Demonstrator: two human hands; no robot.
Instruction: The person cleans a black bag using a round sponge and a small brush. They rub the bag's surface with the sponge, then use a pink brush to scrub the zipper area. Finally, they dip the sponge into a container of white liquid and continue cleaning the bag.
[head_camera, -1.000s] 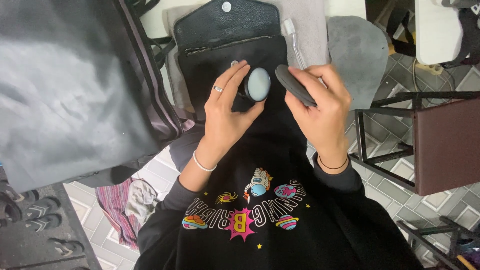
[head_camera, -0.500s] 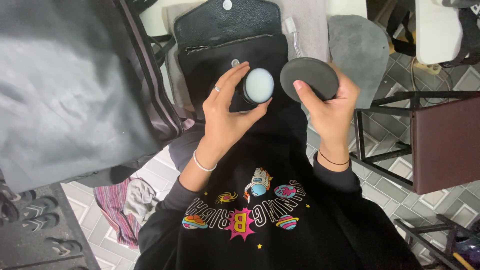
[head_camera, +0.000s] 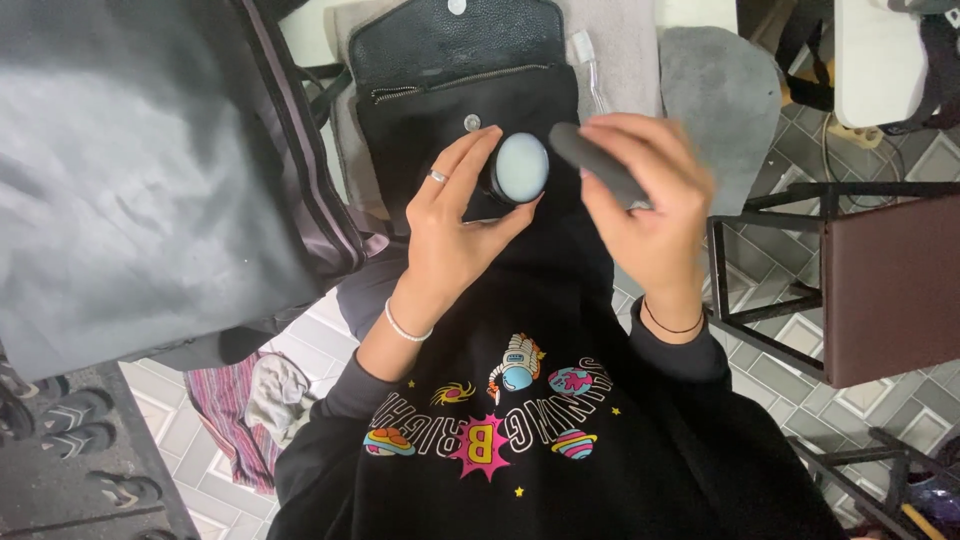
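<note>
My left hand (head_camera: 455, 225) holds a small round black jar (head_camera: 516, 170) with pale blue contents, its open face turned up toward me. My right hand (head_camera: 650, 205) grips the jar's flat round black lid (head_camera: 597, 163), tilted edge-on just right of the jar. Both hands hover over a black leather bag (head_camera: 460, 75) with an open flap, a zip and a snap button. I wear a black sweatshirt with a colourful print, a ring and a bracelet on the left, a thin band on the right wrist.
A large grey-black bag (head_camera: 150, 170) fills the left. A grey cloth (head_camera: 720, 90) and a small clear tube (head_camera: 588, 60) lie right of the leather bag. A brown stool with black metal frame (head_camera: 880, 290) stands right. Sandals (head_camera: 70, 415) and a striped cloth (head_camera: 230, 410) lie on the tiled floor.
My right hand turned the lid from flat and facing me to edge-on, and brought it leftward close beside the jar. The left hand kept the jar nearly still.
</note>
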